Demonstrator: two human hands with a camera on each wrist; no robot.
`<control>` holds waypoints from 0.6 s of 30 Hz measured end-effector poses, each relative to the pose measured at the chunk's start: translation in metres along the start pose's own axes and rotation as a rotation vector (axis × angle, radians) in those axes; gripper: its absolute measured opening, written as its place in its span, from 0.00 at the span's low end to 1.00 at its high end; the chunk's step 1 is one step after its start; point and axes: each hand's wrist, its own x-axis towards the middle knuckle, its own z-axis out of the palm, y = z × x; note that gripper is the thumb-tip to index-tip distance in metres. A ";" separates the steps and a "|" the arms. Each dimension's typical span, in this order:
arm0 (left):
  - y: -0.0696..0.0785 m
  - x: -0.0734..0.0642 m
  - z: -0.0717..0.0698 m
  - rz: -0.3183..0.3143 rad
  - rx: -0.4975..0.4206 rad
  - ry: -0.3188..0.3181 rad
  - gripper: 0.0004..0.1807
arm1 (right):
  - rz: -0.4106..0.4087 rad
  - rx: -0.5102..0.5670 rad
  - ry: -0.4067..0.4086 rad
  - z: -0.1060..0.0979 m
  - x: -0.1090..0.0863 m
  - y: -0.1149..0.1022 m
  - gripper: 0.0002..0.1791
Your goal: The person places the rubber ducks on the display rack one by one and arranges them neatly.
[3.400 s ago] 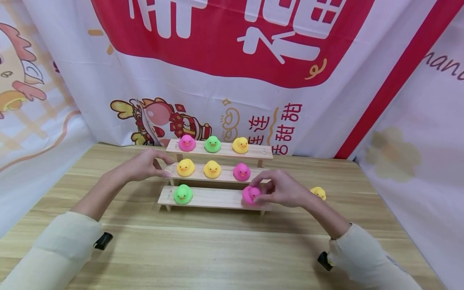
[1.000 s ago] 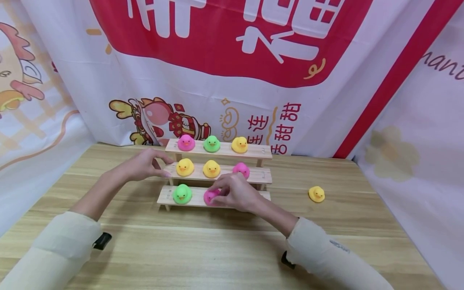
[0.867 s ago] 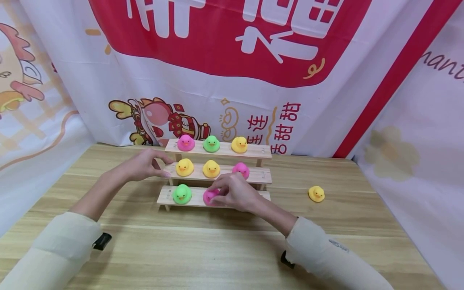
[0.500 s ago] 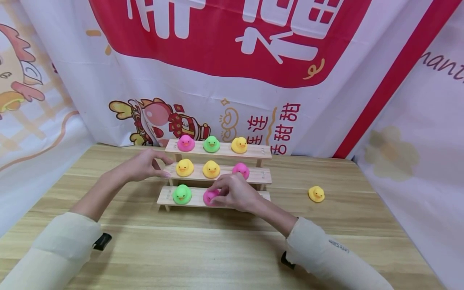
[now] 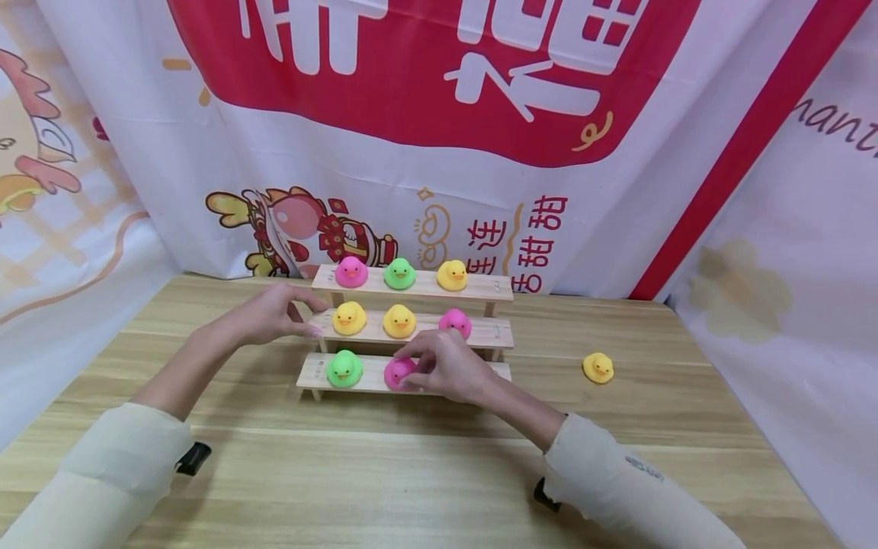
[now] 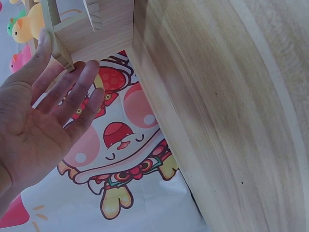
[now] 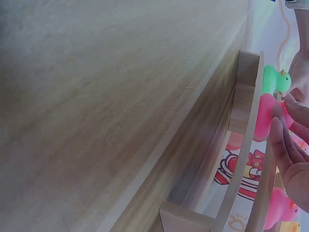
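Observation:
A pink rubber duck sits on the bottom step of a three-tier wooden display stand. My right hand holds this duck between thumb and fingers; the right wrist view also shows the pink duck at the fingertips. My left hand grips the left end of the middle step. In the left wrist view the thumb of my left hand lies against the board's edge, the other fingers near its end. Left of the held duck sits a green duck.
Two yellow ducks, the left one at the end, and a pink duck occupy the middle step. Pink, green and yellow ducks line the top. Another yellow duck lies on the table at right.
Since the earliest frame, my right hand has carried the pink duck leftward along the bottom step to its middle. Over the last second both hands stay nearly still.

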 end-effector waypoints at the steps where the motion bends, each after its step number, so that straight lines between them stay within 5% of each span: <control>1: 0.001 0.000 0.000 0.000 -0.001 -0.001 0.23 | 0.001 0.003 0.002 -0.001 -0.002 0.000 0.14; 18: 0.001 -0.001 0.000 -0.005 -0.006 -0.008 0.24 | -0.015 0.053 0.064 -0.033 -0.039 0.006 0.11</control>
